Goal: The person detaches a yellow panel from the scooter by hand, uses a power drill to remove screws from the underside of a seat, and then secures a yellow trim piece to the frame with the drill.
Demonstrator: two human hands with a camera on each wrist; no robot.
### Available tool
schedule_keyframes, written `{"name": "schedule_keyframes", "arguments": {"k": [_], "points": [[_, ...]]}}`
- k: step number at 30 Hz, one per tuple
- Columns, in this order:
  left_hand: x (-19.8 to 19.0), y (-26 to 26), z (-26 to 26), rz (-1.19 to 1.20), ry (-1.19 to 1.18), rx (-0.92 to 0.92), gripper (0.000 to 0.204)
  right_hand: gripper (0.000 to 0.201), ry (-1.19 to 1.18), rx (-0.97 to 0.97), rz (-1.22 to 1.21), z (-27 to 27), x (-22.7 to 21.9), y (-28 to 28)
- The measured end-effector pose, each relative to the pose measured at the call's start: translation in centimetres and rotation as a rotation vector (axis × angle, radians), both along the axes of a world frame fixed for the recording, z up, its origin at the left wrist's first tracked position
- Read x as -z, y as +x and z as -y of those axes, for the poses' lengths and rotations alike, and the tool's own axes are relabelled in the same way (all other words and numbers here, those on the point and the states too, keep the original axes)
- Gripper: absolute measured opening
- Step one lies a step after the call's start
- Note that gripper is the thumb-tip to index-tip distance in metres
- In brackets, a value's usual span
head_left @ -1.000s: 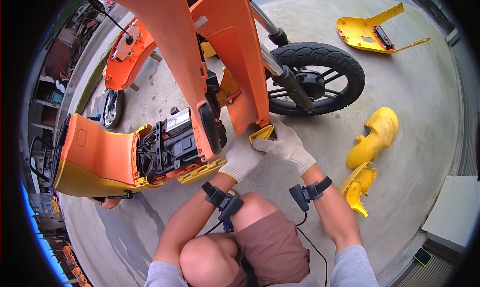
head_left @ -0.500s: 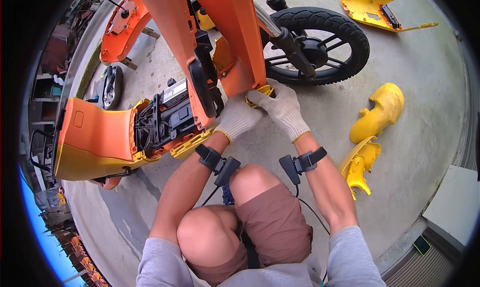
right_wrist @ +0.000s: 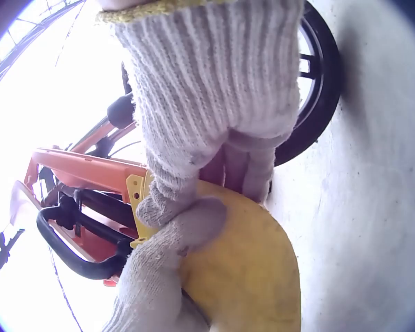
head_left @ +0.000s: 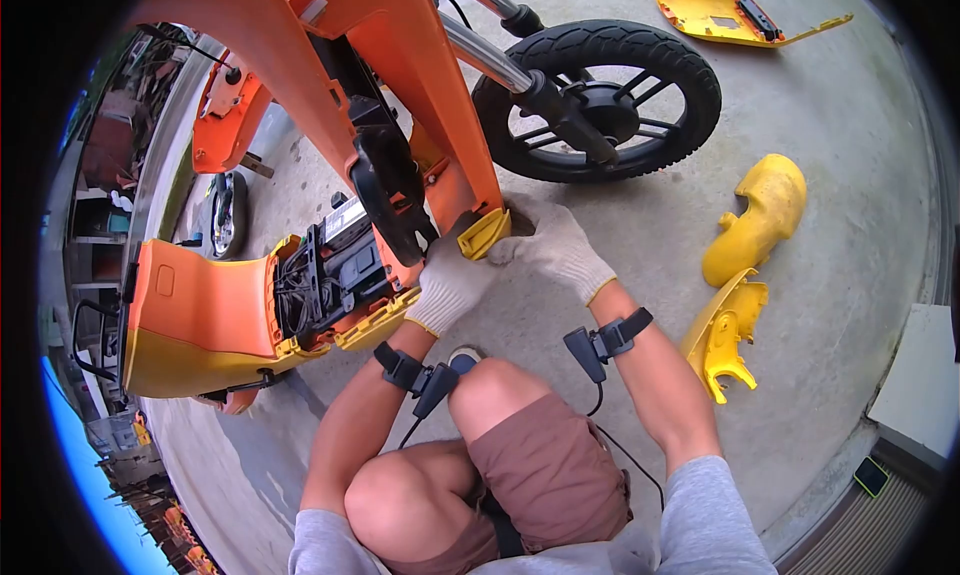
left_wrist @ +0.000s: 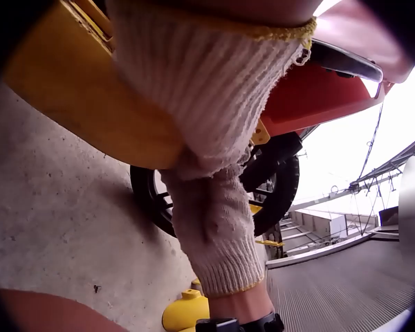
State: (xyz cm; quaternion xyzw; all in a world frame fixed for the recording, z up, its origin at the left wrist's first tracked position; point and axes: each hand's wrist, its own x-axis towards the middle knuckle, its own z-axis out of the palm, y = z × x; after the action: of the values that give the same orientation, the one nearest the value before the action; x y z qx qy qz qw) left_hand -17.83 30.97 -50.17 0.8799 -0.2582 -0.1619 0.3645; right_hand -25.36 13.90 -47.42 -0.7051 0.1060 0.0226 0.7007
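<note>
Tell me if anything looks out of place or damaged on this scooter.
Yes. The scooter is partly stripped: yellow panels lie loose on the concrete, and the battery bay sits uncovered with wiring showing. Both gloved hands, left and right, grip a yellow trim piece hanging askew at the orange panel's lower edge.

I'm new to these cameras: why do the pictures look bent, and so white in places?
Head view: fisheye lens bends the front wheel and darkens the corners. Right wrist view: sky glare washes out the upper left; the gloved right hand is close and soft. Left wrist view: the left hand blurs; sky is overexposed.
</note>
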Motion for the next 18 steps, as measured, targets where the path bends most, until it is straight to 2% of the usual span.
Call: {"name": "schedule_keyframes", "arguments": {"k": [2, 7, 9, 11, 13, 15, 16, 18], "points": [[-1.6, -0.1, 0.2, -0.056, 0.014, 0.007, 0.05, 0.07, 0.054, 0.02, -0.009, -0.3, 1.7, 0.4], [-2.6, 0.0, 0.7, -0.151, -0.03, -0.013, 0.052, 0.064, 0.162, 0.053, -0.111, -0.5, 1.8, 1.2], [-3.1, -0.2, 0.9, -0.065, 0.118, -0.055, 0.052, 0.068, 0.267, 0.05, -0.042, -0.6, 2.8, 1.4], [-0.4, 0.6, 0.1, -0.099, 0.028, -0.031, 0.052, 0.071, 0.191, 0.018, -0.003, -0.3, 3.1, 1.4], [-0.6, 0.4, 0.0, -0.13, -0.052, -0.007, 0.052, 0.075, 0.124, -0.014, 0.037, -0.5, 2.7, 0.9], [-1.9, -0.6, -0.2, 0.096, 0.36, 0.059, 0.052, 0.081, 0.002, -0.083, 0.019, -0.5, 2.1, 0.2], [-3.2, -0.7, -0.4, 0.081, 0.353, 0.146, 0.053, 0.084, 0.105, -0.07, 0.05, -1.1, 3.2, 0.4], [-2.8, -0.8, -1.4, 0.161, 0.353, 0.193, 0.052, 0.084, 0.124, -0.056, 0.007, -1.7, 4.3, 0.6]]}}
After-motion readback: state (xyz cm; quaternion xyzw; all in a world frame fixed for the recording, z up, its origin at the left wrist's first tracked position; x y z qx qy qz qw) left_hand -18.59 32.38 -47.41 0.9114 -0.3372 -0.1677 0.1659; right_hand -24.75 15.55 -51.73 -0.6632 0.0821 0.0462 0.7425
